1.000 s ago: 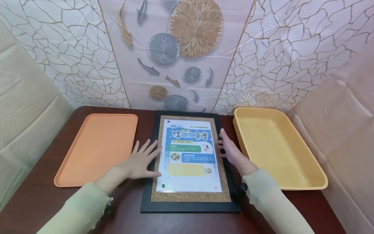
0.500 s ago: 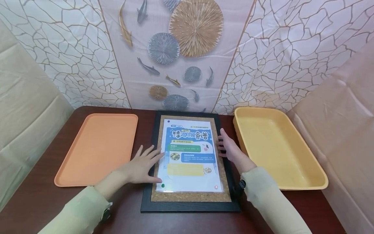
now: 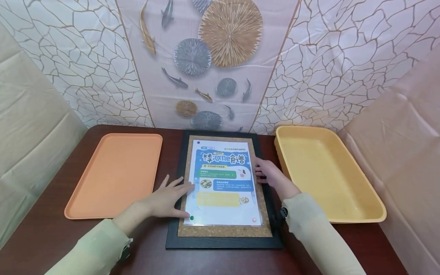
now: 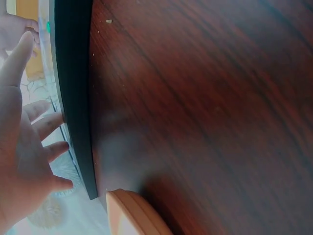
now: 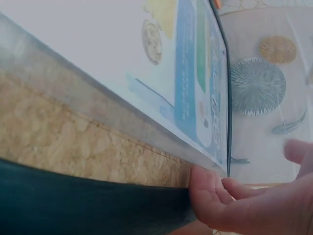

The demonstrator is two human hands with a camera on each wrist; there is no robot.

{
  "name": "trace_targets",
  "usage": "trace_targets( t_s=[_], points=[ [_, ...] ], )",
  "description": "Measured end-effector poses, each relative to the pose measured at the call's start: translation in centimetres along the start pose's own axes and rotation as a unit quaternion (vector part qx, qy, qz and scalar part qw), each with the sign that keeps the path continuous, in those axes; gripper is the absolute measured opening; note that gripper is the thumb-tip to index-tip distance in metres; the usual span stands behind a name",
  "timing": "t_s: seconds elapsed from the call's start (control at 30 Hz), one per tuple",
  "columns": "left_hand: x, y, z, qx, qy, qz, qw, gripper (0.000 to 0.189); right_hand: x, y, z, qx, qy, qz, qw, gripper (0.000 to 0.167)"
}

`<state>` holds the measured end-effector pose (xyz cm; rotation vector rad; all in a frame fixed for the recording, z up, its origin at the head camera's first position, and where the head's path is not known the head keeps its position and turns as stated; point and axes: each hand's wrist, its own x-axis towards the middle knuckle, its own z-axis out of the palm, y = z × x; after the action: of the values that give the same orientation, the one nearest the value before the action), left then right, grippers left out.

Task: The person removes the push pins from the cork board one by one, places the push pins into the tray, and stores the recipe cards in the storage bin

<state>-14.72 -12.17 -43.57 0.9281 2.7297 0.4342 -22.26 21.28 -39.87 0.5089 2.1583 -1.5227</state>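
Observation:
A laminated poster (image 3: pixel 220 214) with printed Chinese text lies on a framed cork board (image 3: pixel 223 232) on the table. Colored pushpins show at its corners: purple (image 3: pixel 198 142) at top left, green (image 3: pixel 191 217) at bottom left, pink (image 3: pixel 254 219) at bottom right. My left hand (image 3: pixel 165 200) spreads over the board's left side, fingertips at the poster's left edge and thumb beside the green pin. Across from it, my right hand (image 3: pixel 271 175) lies at the right side, fingers bent slightly. In the right wrist view, the right fingertips (image 5: pixel 203 183) are right at the poster's edge.
An orange tray (image 3: pixel 117 172) lies to the left of the board. To the right stands a deeper yellow bin (image 3: pixel 326 172). A patterned curtain (image 3: pixel 220 88) hangs behind the dark wooden table (image 3: pixel 148 252), and beige padded panels (image 3: pixel 31 133) flank it.
My left hand has slid slightly toward me, its thumb moving down to the green pin. My right thumb has lowered toward the poster's right edge. The poster and board have stayed put.

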Motion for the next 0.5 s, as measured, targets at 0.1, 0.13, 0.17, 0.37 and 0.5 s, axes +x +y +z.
trace_targets(
  t_s=[0.1,0.13,0.17,0.37,0.5],
  points=[
    [0.0,0.1,-0.1,0.002,0.002,0.005,1.0000,0.091,0.1,0.0,0.3,-0.069,0.015,-0.010,0.9974,0.052],
    [0.0,0.2,-0.1,0.001,0.004,0.006,1.0000,0.091,0.2,0.1,0.4,-0.087,0.018,-0.015,0.9959,0.051],
    [0.0,0.2,-0.1,0.001,0.005,0.007,1.0000,0.092,0.3,0.1,0.4,-0.099,0.022,-0.021,0.9946,0.050],
    [0.1,0.5,-0.3,0.007,-0.005,0.002,1.0000,0.096,1.2,0.7,0.3,-0.125,0.043,-0.032,0.9907,0.052],
    [0.2,0.7,-0.5,0.010,-0.006,-0.001,0.9999,0.093,1.5,0.9,0.2,-0.138,0.048,-0.037,0.9886,0.051]
  ],
)
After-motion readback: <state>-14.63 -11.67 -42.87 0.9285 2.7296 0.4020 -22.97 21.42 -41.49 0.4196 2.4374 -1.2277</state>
